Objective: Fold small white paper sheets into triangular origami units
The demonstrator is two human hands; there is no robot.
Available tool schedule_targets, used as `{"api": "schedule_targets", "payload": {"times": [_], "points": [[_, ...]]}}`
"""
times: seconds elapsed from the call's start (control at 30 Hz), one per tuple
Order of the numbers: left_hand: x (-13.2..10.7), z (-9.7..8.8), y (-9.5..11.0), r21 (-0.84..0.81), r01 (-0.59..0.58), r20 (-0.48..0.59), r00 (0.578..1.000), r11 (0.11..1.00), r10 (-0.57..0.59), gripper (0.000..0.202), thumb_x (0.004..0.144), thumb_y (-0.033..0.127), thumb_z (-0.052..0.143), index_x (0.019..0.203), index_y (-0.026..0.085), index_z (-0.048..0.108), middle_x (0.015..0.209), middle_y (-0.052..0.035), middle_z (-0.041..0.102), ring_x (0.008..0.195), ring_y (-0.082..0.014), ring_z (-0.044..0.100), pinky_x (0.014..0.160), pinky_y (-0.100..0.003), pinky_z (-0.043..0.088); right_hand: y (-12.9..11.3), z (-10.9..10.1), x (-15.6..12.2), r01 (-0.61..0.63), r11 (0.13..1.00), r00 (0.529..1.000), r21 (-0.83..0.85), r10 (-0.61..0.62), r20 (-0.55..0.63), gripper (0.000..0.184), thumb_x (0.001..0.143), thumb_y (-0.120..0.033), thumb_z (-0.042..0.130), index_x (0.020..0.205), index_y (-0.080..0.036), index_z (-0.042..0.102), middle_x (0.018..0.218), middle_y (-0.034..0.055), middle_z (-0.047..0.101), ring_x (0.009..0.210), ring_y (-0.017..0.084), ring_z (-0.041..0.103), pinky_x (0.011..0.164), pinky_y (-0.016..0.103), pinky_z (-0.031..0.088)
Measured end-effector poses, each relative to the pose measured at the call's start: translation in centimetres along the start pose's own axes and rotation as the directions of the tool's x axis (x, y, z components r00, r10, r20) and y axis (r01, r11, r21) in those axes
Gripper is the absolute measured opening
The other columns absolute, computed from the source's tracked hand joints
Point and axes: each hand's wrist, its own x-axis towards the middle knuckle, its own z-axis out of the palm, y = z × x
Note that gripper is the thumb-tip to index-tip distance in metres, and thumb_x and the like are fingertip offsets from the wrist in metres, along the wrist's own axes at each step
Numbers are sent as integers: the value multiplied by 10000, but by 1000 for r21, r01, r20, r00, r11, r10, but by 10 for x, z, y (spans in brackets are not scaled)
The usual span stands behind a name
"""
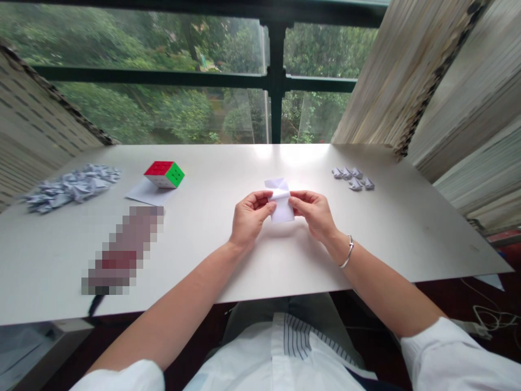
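Note:
A small white sheet of paper with a fold across its upper part is held up just above the white table. My left hand pinches its left edge between thumb and fingers. On the opposite edge, my right hand has the same kind of pinch, and a silver bracelet circles that wrist. The paper's top end shows slanted creases. Behind the paper, some of my fingertips are hidden.
Several folded paper pieces lie at the right on the table. A larger heap of folded paper is at far left. A puzzle cube rests on white paper, with a blurred-out object nearer me. A window borders the back.

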Motion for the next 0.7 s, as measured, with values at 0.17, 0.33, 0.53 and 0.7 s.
{"api": "schedule_targets", "payload": {"times": [0.17, 0.33, 0.53, 0.7], "points": [[0, 0, 0, -6, -4, 3, 1000, 1000, 4, 355, 632, 236, 836, 963, 173, 722, 939, -53, 731, 864, -166, 667, 810, -302, 532, 1, -1, 0, 16, 1000, 1000, -1, -16, 8, 358, 604, -390, 851, 863, -161, 757, 796, 49, 745, 674, 156, 648, 650, 330, 561], [1, -1, 0, 1, 0, 1, 1000, 1000, 0, 361, 625, 244, 840, 957, 169, 720, 943, -58, 728, 864, -175, 668, 804, -308, 534, 0, 1, -1, 30, 999, 1000, -16, -30, 5, 354, 614, -399, 843, 864, -164, 757, 790, 47, 744, 669, 156, 642, 650, 332, 554], [-3, 1, 3, 10, 16, 23, 1000, 1000, -16, 323, 637, 216, 831, 934, 159, 717, 858, -33, 712, 790, -142, 650, 754, -274, 526, -5, 0, -2, -39, 999, 998, -27, 40, 49, 380, 630, -420, 844, 903, -172, 752, 837, 47, 736, 704, 151, 639, 631, 292, 531], [-10, 6, 5, 92, 66, 161, 984, 994, -80, 321, 662, 214, 811, 956, 155, 696, 785, -16, 695, 721, -127, 643, 704, -251, 511, -7, -2, -4, -207, 978, 963, 0, 204, 176, 365, 657, -461, 833, 839, -156, 749, 746, 37, 706, 631, 140, 621, 575, 266, 494]]}}
